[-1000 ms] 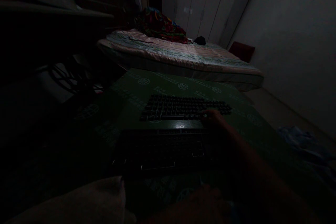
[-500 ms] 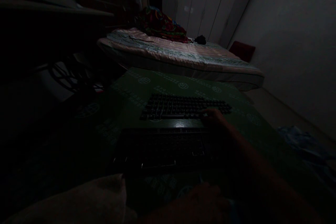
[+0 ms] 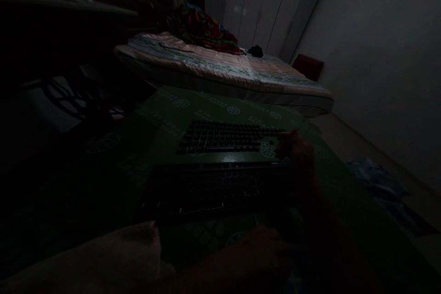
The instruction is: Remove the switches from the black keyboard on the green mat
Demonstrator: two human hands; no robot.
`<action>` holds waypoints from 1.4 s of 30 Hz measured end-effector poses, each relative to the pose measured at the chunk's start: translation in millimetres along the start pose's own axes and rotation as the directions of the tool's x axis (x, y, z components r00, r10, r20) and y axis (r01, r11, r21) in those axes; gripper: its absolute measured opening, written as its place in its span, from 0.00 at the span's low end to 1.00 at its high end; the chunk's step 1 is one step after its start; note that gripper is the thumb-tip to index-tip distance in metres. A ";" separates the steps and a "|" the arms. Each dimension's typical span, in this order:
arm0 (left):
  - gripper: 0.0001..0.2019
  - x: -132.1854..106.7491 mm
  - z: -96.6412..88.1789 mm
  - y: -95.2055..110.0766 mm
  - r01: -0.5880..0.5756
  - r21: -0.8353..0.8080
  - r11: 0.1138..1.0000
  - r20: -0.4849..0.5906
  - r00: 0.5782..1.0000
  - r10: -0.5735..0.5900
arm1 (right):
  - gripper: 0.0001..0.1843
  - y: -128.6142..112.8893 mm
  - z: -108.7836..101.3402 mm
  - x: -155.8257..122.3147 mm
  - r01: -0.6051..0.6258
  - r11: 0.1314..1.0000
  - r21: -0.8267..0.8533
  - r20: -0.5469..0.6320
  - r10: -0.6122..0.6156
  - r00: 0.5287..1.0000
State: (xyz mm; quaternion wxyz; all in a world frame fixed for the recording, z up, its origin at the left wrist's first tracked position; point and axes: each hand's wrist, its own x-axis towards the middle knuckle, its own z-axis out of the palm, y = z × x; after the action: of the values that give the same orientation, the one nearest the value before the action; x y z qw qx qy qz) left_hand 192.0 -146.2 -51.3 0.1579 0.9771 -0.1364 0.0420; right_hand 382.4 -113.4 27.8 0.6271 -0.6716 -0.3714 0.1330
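Rows of loose black keycaps point(image 3: 223, 137) lie in keyboard order on a green printed tabletop point(image 3: 155, 121). Nearer to me is a dark keyboard base point(image 3: 206, 188), its detail mostly lost in shadow. My right hand point(image 3: 296, 148) is over the right end of the keycap rows, index finger stretched left beside the last keys. Whether anything is between its fingertips is too dark to tell. Below the keyboard base, near the front of the table, my left hand point(image 3: 260, 245) is closed; what it holds, if anything, is hidden.
Pale cloth point(image 3: 103, 257) lies at the front left. Behind the table stands a bed point(image 3: 220, 66) with a dark red patterned blanket point(image 3: 206, 32). A spoked wheel point(image 3: 69, 96) shows at left under a shelf. Bluish fabric point(image 3: 375, 177) lies on the floor at right.
My right hand has moved right and slightly away from me, uncovering a printed emblem beside the keycaps. My left hand has shifted slightly up. The whole view has shifted a little.
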 end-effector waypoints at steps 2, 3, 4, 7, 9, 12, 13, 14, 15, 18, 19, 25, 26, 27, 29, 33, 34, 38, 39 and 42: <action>0.05 2.6 0.6 -0.2 -0.010 -0.017 1.000 -0.006 1.000 0.010 | 0.32 -5.2 -2.4 -12.9 0.010 0.999 0.037 -0.088 -0.007 0.996; 0.05 5.0 2.7 -0.5 -0.020 -0.016 1.000 -0.014 1.000 0.020 | 0.33 -6.0 -2.8 -17.1 0.004 0.999 0.037 -0.124 0.001 0.992; 0.06 7.8 5.9 -0.8 -0.037 -0.011 0.999 -0.025 0.999 0.037 | 0.34 -6.0 -2.8 -20.0 -0.009 0.999 0.039 -0.148 0.015 0.989; 0.08 15.9 17.1 -2.2 -0.101 -0.002 0.995 -0.035 0.994 0.101 | 0.35 -2.4 -0.2 -23.2 -0.060 0.996 0.070 -0.178 0.072 0.981; 0.07 16.9 20.6 -3.6 -0.109 -0.021 0.994 -0.051 0.993 0.107 | 0.35 2.5 2.1 -24.4 -0.099 0.991 0.088 -0.169 0.112 0.979; 0.08 9.3 14.6 -8.5 -0.071 -0.065 0.995 -0.180 0.982 0.058 | 0.33 13.0 2.6 -29.2 -0.171 0.981 0.097 -0.119 0.182 0.976; 0.07 5.6 10.3 -11.3 -0.033 -0.071 0.997 -0.234 0.972 0.016 | 0.33 16.7 1.6 -31.3 -0.194 0.976 0.102 -0.096 0.204 0.974; 0.06 1.9 5.4 -14.7 0.026 -0.073 0.997 -0.286 0.957 -0.046 | 0.32 20.0 0.0 -33.4 -0.214 0.972 0.102 -0.068 0.221 0.973; 0.05 -1.4 0.4 -18.6 0.097 -0.074 0.993 -0.338 0.934 -0.116 | 0.31 22.8 -1.9 -35.3 -0.230 0.968 0.097 -0.039 0.235 0.971; 0.07 -6.4 -13.9 -31.4 0.269 -0.095 0.959 -0.480 0.831 -0.281 | 0.28 25.6 -9.0 -38.5 -0.271 0.959 0.081 0.093 0.263 0.960; 0.07 -6.3 -17.9 -35.1 0.305 -0.103 0.947 -0.519 0.796 -0.313 | 0.26 24.7 -11.4 -39.1 -0.285 0.956 0.069 0.140 0.274 0.951; 0.04 5.4 -32.2 -45.1 0.449 -0.136 0.883 -0.479 0.750 -0.455 | 0.22 15.8 -27.0 -46.6 -0.361 0.933 -0.019 0.283 0.351 0.893; 0.04 7.7 -32.6 -45.4 0.468 -0.134 0.874 -0.455 0.754 -0.474 | 0.21 15.8 -29.6 -48.3 -0.371 0.928 -0.010 0.300 0.357 0.885; 0.03 9.7 -32.5 -45.5 0.483 -0.131 0.866 -0.431 0.759 -0.488 | 0.21 16.4 -31.9 -49.9 -0.380 0.925 -0.001 0.311 0.362 0.879; 0.04 12.9 -31.9 -45.2 0.500 -0.120 0.858 -0.393 0.770 -0.503 | 0.21 18.7 -34.6 -52.3 -0.390 0.921 0.011 0.314 0.367 0.875; 0.03 15.9 -30.9 -44.1 0.515 -0.110 0.850 -0.355 0.779 -0.518 | 0.20 23.4 -31.8 -54.1 -0.392 0.919 0.035 0.324 0.360 0.875; 0.03 16.0 -30.5 -43.9 0.519 -0.113 0.848 -0.356 0.775 -0.522 | 0.20 24.0 -30.3 -54.3 -0.392 0.919 0.036 0.333 0.359 0.872; 0.03 15.1 -26.8 -44.3 0.504 -0.144 0.852 -0.380 0.767 -0.518 | 0.21 23.7 -26.1 -54.9 -0.404 0.913 0.050 0.319 0.369 0.873; 0.03 14.6 -25.7 -44.6 0.498 -0.153 0.853 -0.384 0.766 -0.516 | 0.21 22.9 -25.4 -55.2 -0.407 0.912 0.053 0.310 0.372 0.875; 0.04 13.7 -23.6 -45.3 0.489 -0.174 0.855 -0.386 0.765 -0.516 | 0.22 19.4 -22.8 -56.1 -0.408 0.911 0.066 0.287 0.375 0.882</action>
State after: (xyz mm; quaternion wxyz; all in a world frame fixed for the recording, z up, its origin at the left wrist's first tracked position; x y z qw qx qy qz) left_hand 217.0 -100.7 -40.7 0.2194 0.9398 0.1660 0.2025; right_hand 364.9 -166.5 -2.5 0.5717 -0.6683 -0.3002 0.3694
